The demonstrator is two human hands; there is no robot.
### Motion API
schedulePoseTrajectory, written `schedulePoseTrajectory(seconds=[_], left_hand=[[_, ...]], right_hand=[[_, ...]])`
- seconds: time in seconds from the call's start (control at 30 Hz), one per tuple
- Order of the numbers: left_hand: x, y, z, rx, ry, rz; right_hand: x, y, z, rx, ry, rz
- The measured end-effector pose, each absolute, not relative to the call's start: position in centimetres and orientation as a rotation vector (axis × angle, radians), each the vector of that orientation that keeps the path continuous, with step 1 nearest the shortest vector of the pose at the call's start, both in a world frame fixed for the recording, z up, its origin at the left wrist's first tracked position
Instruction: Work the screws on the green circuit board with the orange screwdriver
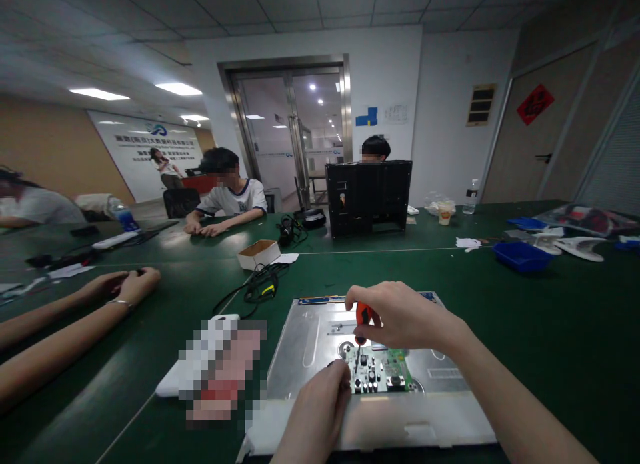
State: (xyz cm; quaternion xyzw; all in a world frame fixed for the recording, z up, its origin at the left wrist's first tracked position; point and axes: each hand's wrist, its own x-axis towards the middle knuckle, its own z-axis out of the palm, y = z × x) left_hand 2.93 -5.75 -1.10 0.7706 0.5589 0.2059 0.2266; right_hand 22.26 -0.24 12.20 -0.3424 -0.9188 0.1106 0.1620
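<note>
Screwdriver (363,315) sits between the right hand (400,312) fingers (358,294), above the circuit board (384,367).

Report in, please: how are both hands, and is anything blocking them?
Right hand gripping red screwdriver, pointed down at green circuit board. Left hand at board's left edge. Board on metal panel. Open box beyond panel, out of the way.

There's room to pass right of the display panel (295,354); off its far left corner, a black cable (257,293) (loosely looped) obstructs.
</note>
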Motion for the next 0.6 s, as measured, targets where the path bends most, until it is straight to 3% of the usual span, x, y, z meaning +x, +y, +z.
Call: schedulePoseTrajectory(seconds=[0.6], left_hand=[[3.0, -5.6, -1.2, 2.073, 1.597, 0.533]], right_hand=[[20.2, -0.5, 11.0, -0.838, -2.740, 0.314]])
